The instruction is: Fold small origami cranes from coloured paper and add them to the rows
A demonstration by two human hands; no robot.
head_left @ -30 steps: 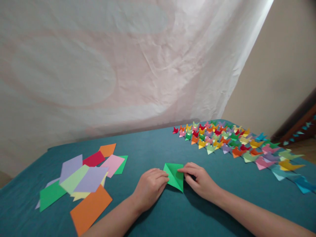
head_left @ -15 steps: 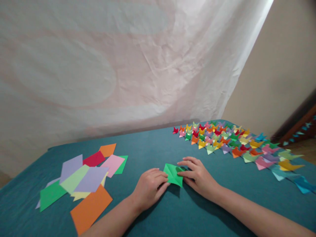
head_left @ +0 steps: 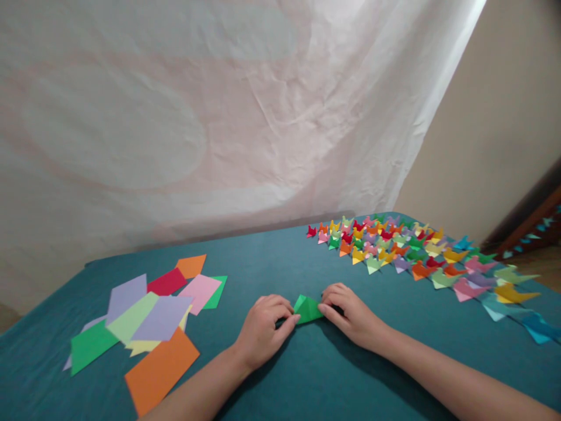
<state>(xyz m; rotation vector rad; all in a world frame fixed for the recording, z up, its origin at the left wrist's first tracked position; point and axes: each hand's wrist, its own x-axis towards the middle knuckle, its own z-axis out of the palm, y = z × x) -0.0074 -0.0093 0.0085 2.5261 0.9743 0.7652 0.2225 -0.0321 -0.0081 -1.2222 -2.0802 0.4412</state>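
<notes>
A small piece of green origami paper (head_left: 307, 310) is partly folded, with a peak standing up at its upper left and a straighter lower edge towards me. My left hand (head_left: 266, 327) pinches its left corner between thumb and fingers. At the right corner, my right hand (head_left: 350, 316) grips the same paper, thumb in front and fingers curled behind. The fingertips behind the paper are partly hidden.
Loose coloured paper sheets (head_left: 162, 318) lie overlapping on the left of the teal tablecloth (head_left: 263, 263). Rows of folded paper birds (head_left: 401, 248) stand at the right. A pale hanging sheet (head_left: 219, 117) rises behind the table.
The green paper was spread flatter, with creases showing; now its near part is folded up into a peaked shape. Both hands have shifted slightly, and the right fingers have curled in.
</notes>
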